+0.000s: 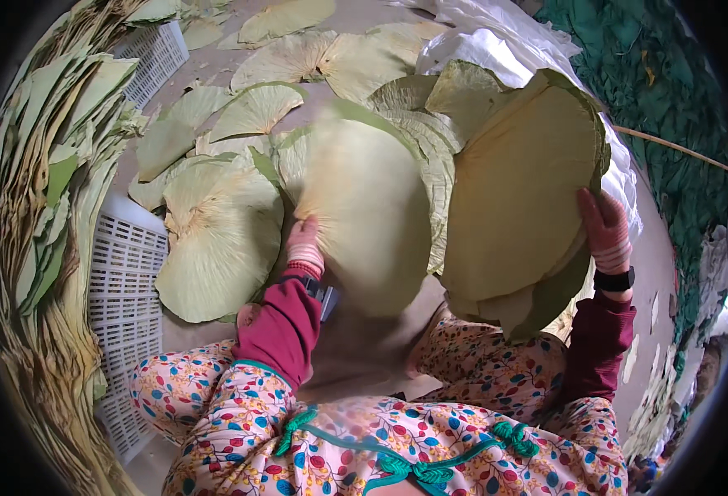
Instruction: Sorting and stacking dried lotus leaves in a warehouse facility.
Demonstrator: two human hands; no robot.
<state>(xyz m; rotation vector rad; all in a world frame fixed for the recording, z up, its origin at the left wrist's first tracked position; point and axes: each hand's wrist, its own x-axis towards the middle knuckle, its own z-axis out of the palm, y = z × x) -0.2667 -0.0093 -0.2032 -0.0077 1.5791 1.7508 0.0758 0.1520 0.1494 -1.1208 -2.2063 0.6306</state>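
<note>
My left hand (306, 240) is closed on the edge of a large, pale green dried lotus leaf (372, 207), folded to a fan shape and slightly blurred at its top. My right hand (605, 227) grips the right edge of a thick stack of dried lotus leaves (517, 194), tilted up over my right knee. Its fingertips lie on the front leaf; the rest of the grip is behind. Just left of my left hand, another dried leaf (228, 236) lies on the floor. Bands circle both wrists, and a dark strap (614, 279) is on the right one.
White plastic baskets (124, 281) stand at the left beside a tall pile of stacked leaves (58, 190). More loose leaves (285, 62) lie across the floor ahead. White plastic sheeting (496, 41) and dark green netting (628, 74) are at the far right, with a thin stick (674, 147).
</note>
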